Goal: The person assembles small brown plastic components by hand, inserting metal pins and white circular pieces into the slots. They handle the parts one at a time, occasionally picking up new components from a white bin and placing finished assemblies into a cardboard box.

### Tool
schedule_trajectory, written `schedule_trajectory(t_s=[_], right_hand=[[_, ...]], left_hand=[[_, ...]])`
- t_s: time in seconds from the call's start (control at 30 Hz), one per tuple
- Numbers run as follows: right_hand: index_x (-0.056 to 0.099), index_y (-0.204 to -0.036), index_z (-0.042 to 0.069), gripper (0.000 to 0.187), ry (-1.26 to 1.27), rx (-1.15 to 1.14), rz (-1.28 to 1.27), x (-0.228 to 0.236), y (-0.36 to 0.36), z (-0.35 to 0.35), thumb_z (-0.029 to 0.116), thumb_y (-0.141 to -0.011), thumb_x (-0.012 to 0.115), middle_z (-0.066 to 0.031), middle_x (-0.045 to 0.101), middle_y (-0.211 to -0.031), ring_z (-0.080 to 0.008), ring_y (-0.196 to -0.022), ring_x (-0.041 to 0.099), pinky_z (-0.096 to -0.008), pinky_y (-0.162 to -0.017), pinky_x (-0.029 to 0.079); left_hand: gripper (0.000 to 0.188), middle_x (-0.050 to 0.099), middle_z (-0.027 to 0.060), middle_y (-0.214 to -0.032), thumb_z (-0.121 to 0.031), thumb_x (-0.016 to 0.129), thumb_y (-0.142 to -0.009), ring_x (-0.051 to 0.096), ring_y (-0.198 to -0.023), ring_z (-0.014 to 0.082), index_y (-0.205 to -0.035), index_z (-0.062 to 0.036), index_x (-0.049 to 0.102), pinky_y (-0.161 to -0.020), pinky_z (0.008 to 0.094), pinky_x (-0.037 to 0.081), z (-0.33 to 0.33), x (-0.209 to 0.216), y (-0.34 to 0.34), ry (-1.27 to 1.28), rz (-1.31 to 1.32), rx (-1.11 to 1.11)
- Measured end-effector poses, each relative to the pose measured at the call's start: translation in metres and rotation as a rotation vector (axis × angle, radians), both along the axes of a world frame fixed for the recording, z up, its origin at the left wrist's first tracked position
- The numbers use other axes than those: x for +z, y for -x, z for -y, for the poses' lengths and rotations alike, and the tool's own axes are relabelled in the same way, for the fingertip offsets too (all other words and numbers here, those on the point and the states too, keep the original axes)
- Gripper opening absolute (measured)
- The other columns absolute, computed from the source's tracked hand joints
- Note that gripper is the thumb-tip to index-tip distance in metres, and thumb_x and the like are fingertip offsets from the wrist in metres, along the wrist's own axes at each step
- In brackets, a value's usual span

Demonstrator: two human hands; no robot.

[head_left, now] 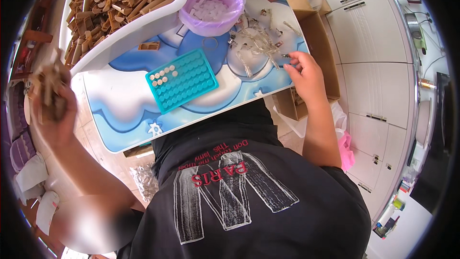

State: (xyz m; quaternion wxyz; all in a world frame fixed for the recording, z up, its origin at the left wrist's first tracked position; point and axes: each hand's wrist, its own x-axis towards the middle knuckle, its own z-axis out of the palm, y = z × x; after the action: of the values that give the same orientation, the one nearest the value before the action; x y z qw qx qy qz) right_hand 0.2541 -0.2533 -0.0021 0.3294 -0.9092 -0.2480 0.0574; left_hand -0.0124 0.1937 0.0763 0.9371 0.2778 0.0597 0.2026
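My left hand (55,115), smeared by motion, is raised beyond the table's left edge, its fingers wrapped round several brown plastic pieces (50,84). At the table's right edge, my right hand (308,77) pinches the small dark end of a wire bundle (285,55) between thumb and fingertips. Beside it lies a loose pile of thin, shiny wire bundles (256,41) with small metal ends. In the middle, a teal tray (189,97) with rows of round wells sits at a slant. Several pale round discs (163,72) fill its upper left wells.
A white bin (139,21) heaped with similar brown pieces stands at the back left. Next to it is a purple-lined bucket (211,26) of small white pieces. One brown piece (149,46) lies on the cloud-patterned table (129,132). A cardboard box (318,48) stands right of the table.
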Motion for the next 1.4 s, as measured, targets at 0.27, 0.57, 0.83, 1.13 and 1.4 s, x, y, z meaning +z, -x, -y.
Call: schedule_trajectory(t_s=[0.27, 0.57, 0.83, 1.13, 1.4], right_hand=[[0.063, -0.088, 0.000, 0.011, -0.142, -0.032, 0.017, 0.020, -0.006, -0.009, 0.004, -0.078, 0.064, -0.0051, 0.061, -0.084, -0.0111, -0.070, 0.055, -0.0236, -0.061, 0.044], [0.064, -0.086, -0.002, 0.009, -0.524, 0.130, 0.285, 0.075, 0.016, -0.037, -0.004, -0.078, 0.065, -0.0066, 0.061, -0.087, -0.0117, -0.074, 0.055, -0.0221, -0.066, 0.044], [0.064, -0.082, -0.001, 0.013, -0.442, 0.449, 0.167, 0.053, 0.052, -0.086, -0.004, -0.071, 0.069, -0.0099, 0.062, -0.079, -0.0194, -0.069, 0.059, -0.0271, -0.061, 0.046], [0.062, -0.079, 0.003, 0.012, -0.401, 0.577, 0.285, 0.041, 0.072, -0.115, 0.000, -0.070, 0.069, -0.0094, 0.062, -0.076, -0.0255, -0.068, 0.059, -0.0341, -0.060, 0.046], [0.060, -0.077, 0.002, 0.011, -0.420, 0.568, 0.154, 0.033, 0.095, -0.121, 0.001, -0.070, 0.069, -0.0087, 0.061, -0.073, -0.0259, -0.066, 0.058, -0.0347, -0.058, 0.044]], left_hand=[[0.029, 0.054, 0.0152, -0.111, -0.004, 0.058, -0.083, 0.059, -0.095, 0.0235, -0.111, -0.0015, 0.051, -0.077, 0.0375, 0.051, 0.078, -0.074, -0.003, -0.750, -0.606, 0.542], [0.041, 0.053, 0.0049, -0.118, -0.008, 0.065, -0.069, 0.055, -0.104, 0.0269, -0.109, -0.0123, 0.057, -0.080, 0.0365, 0.050, 0.108, -0.083, -0.033, -2.068, -1.052, 0.646], [0.062, 0.047, 0.0116, -0.130, -0.018, 0.065, -0.072, 0.043, -0.120, 0.0316, -0.130, -0.0096, 0.045, -0.101, 0.0413, 0.035, 0.105, -0.080, -0.030, -2.055, -0.892, 0.459], [0.019, 0.065, 0.0088, -0.088, -0.014, 0.062, -0.087, 0.059, -0.080, 0.0155, -0.099, 0.0005, 0.065, -0.073, 0.0271, 0.045, 0.177, -0.042, -0.035, -1.120, -0.567, 0.199], [0.024, 0.065, 0.0042, -0.081, -0.023, 0.063, -0.087, 0.057, -0.073, 0.0089, -0.096, -0.0002, 0.063, -0.065, 0.0234, 0.044, 0.202, -0.058, -0.041, -0.213, -0.558, -0.277]])
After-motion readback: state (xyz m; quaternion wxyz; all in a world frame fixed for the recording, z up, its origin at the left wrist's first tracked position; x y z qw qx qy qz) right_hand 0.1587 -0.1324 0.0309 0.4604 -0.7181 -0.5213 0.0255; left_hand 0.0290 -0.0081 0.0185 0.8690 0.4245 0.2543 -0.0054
